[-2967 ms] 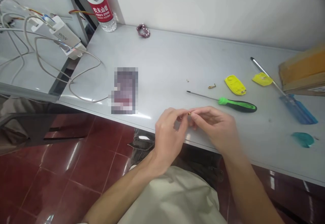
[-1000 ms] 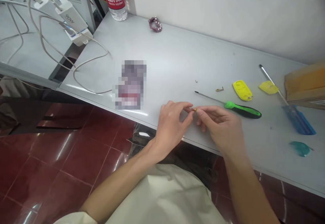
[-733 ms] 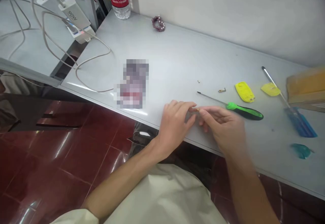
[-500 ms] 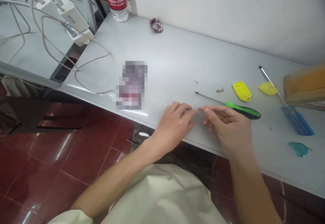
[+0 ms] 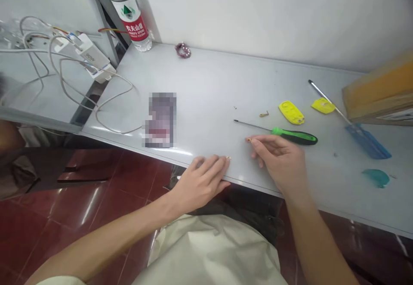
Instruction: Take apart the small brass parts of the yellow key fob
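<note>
My right hand (image 5: 279, 156) pinches a small brass-coloured part (image 5: 248, 140) between thumb and forefinger, above the table. Near the table's front edge my left hand (image 5: 201, 181) rests palm down, its fingertips at a tiny metal piece (image 5: 228, 158); whether it grips the piece is unclear. A green and black screwdriver (image 5: 295, 136) lies just beyond my right hand. Behind it are a yellow plastic shell (image 5: 291, 113), a small brass piece (image 5: 263, 114) and a tiny screw (image 5: 235, 107). A second yellow piece (image 5: 322, 105) touches the shaft of a blue-handled screwdriver (image 5: 369, 141).
A cardboard box (image 5: 380, 91) stands at the right, with a teal piece (image 5: 377, 178) nearer me. Further left are a blurred-out flat object (image 5: 161, 121), white cables with a charger (image 5: 93, 57), a water bottle (image 5: 130, 18) and a beaded bracelet (image 5: 183, 50) by the wall.
My left hand has moved left and toward the table's front edge, away from my right hand. A tiny metal piece now shows at its fingertips. The view has shifted slightly.
</note>
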A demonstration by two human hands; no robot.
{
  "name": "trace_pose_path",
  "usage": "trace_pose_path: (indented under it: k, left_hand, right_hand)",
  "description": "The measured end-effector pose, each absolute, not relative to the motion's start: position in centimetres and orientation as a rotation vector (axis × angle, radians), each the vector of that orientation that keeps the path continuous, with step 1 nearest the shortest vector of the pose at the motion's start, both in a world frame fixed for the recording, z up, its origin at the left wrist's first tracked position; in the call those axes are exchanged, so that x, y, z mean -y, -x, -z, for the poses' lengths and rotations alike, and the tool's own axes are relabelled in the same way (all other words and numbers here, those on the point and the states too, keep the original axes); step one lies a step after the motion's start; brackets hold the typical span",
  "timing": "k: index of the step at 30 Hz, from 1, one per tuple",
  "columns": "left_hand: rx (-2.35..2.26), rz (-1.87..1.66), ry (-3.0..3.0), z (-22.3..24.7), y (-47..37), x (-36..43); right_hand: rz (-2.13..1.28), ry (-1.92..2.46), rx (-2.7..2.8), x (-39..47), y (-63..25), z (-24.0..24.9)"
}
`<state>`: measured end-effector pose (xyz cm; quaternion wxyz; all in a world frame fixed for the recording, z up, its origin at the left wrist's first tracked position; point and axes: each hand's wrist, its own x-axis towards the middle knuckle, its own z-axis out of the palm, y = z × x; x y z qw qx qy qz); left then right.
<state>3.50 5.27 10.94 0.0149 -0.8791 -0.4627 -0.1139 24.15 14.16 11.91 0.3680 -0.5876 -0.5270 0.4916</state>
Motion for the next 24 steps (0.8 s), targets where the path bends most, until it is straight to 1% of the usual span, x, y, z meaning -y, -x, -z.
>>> trace_pose_path:
  k: [3,14,18,24]
  left_hand:
    - [1.385,0.382,2.719,-10.64,-3.24,-4.72]
    - [1.151,0.669,2.689,-10.37,-3.27,-4.70]
    - [1.123,0.680,2.684,-10.71,-3.29,-4.97]
    - [1.100,0.856,2.712,-10.73,-3.59,-5.13]
  right_hand:
    - [-1.251,1.517,1.375,-14.11,-24.19,-11.97]
    - [-1.260,1.532,1.388,-14.07,-24.25,-11.78]
    - [-1.253,1.534,1.391,-14.14,-24.27,-11.68]
    - [-1.246,1.539,1.401,-14.10,-24.35,-11.66]
